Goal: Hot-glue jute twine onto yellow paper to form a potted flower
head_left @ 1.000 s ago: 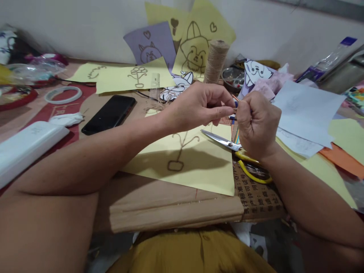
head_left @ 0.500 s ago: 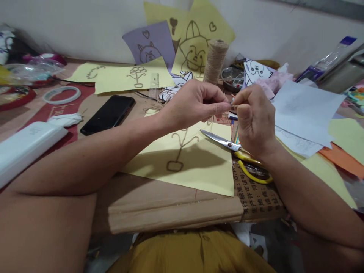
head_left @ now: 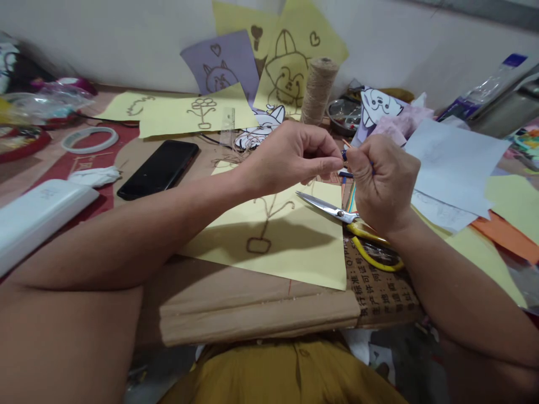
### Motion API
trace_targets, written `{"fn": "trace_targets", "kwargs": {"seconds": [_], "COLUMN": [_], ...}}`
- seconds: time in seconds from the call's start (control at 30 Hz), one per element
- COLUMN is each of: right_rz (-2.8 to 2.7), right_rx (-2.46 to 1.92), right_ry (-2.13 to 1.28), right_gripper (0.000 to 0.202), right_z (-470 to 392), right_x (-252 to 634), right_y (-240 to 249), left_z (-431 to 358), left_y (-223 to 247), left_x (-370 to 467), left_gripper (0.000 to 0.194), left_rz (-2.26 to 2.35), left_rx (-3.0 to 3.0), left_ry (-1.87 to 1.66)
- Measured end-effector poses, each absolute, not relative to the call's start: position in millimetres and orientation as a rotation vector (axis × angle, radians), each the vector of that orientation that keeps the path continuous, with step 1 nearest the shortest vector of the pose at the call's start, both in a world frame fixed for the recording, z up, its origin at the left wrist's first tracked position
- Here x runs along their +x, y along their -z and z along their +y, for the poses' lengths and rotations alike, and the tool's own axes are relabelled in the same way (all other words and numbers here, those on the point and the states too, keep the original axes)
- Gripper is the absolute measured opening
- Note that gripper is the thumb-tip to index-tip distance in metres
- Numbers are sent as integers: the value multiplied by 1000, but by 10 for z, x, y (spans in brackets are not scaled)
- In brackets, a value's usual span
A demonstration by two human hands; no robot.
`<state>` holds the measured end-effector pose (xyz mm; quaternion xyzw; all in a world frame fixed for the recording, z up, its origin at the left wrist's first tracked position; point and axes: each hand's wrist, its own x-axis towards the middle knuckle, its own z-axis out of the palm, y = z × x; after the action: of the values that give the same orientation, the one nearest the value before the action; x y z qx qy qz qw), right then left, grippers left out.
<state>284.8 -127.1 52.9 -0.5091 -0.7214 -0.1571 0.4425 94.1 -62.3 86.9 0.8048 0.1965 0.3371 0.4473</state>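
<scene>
Right hand: here it is, right hand (head_left: pixel 385 182) curled back into a fist; half a second ago its fingertips were pinched against the left's.
Left hand: left hand (head_left: pixel 303 154) barely moved, thumb and forefinger close together; whether anything sits between them, I cannot tell.
Blue piece: a small dark blue piece (head_left: pixel 344 155) pokes from the right fist, right at the left fingertips, above the tabletop; it was mostly hidden a moment ago.
Scissors: unmoved, scissors (head_left: pixel 326 207) with yellow handles, blades across the yellow sheet (head_left: pixel 227 241) and its twine flower-pot outline.
Tabletop: brown cardboard (head_left: pixel 252 317) along the front edge, a black phone (head_left: pixel 160 170) left of the sheet, a white ring (head_left: pixel 86 150) beyond it.
Wall side: twine spool (head_left: pixel 319 92) standing upright; behind, a purple sheet (head_left: pixel 229 59) leaning on the pale wall (head_left: pixel 138 45).
Far right: pale papers (head_left: pixel 455 163) overlapping, an orange sheet (head_left: pixel 505 238) near them.
</scene>
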Motion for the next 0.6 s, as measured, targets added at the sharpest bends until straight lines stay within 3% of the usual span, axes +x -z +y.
{"fn": "trace_targets", "kwargs": {"seconds": [0.27,0.6], "right_rz": [-1813,-1617], "right_rx": [-1232,-1295], "right_ry": [409,153], "right_gripper": [59,64], "right_z": [-1244,-1107], "right_x": [2861,2997], "right_y": [-528,-554], "left_z": [-625,-434], "left_y": [-884,-739], "left_x": [937,925], "left_gripper": [18,17], "left_rz": [487,564], "left_rx": [2001,1979], "left_ry": [-807,-910]}}
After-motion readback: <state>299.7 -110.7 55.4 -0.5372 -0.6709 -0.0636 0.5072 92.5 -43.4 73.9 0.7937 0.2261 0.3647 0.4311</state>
